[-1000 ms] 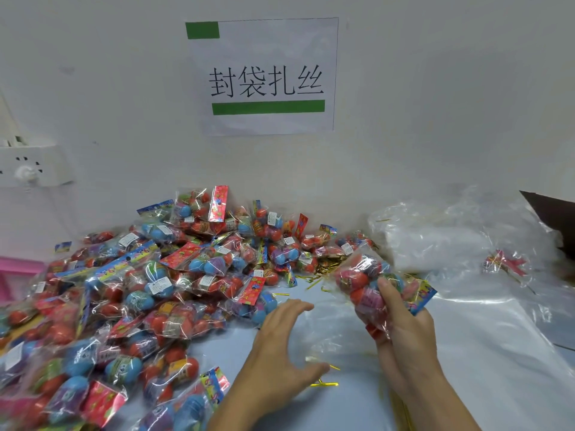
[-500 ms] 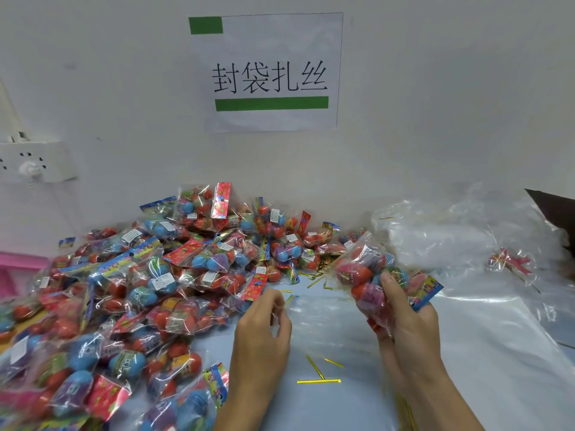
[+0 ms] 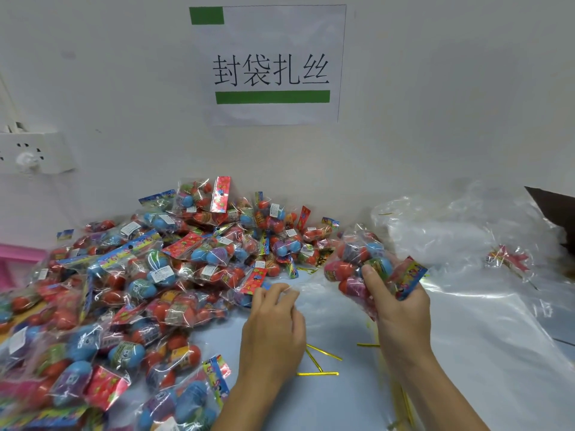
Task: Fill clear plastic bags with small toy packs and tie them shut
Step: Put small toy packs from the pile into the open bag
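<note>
A big pile of small toy packs [image 3: 155, 275], red and blue eggs in crinkly wrap, covers the left half of the table. My right hand [image 3: 401, 312] grips a bunch of these toy packs [image 3: 351, 259] and holds it up above the table. My left hand [image 3: 273, 328] has its fingers curled and pinches the near edge of a clear plastic bag [image 3: 323, 293] that lies flat between the hands. Gold twist ties [image 3: 317, 373] lie loose on the table just below my hands.
A heap of clear plastic bags [image 3: 451, 244] lies at the right, with one small tied toy bundle [image 3: 510, 259] on it. A pink tray edge [image 3: 18, 253] shows at far left. The wall carries a power socket [image 3: 31, 154] and a paper sign [image 3: 270, 63].
My left hand went from flat on the table to curled, moved up toward the pile and pinched the clear bag's edge. My right hand kept holding the toy packs, nearly still.
</note>
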A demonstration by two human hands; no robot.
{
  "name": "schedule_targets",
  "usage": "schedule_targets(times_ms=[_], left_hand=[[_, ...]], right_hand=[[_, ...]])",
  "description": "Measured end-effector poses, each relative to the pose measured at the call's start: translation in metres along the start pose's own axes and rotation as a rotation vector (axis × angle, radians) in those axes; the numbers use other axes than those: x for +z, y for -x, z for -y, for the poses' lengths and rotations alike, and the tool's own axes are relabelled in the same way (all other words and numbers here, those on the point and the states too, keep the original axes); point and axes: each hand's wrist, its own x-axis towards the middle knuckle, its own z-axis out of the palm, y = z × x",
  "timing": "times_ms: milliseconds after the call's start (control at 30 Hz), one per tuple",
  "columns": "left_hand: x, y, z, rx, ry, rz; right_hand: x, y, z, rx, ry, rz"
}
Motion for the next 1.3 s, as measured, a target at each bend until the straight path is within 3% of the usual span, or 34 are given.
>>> schedule_targets(times_ms=[233,367,633,833,967,1167,1300], left_hand=[[0.022,0.002,-0.006,-0.090,0.098,0.000],[0.024,0.004,-0.002,-0.061,0.167,-0.015],[0.025,0.001,0.005,-0.048,0.303,-0.001],[0.025,0.002,0.002,-0.046,0.316,-0.046],[0.024,0.004,0.002,-0.013,0.256,0.011],[0.026,0.008,-0.007,0.139,0.010,0.127],[0.022,0.008,-0.013,0.263,-0.147,0.101]], right_hand=[[0.003,-0.002,-0.002,-0.127,0.094,0.116],[-0.008,0.008,-0.008,-0.102,0.037,0.108],[-0.021,0.017,-0.011,0.299,-0.154,0.423],[-0.021,0.012,-0.014,0.403,-0.144,0.322],[-0.021,0.012,-0.018,0.393,-0.081,0.254],[-0.024,0.009,-0.028,0.351,0.073,0.160],[-0.023,0.009,-0.030,0.332,0.094,0.124]])
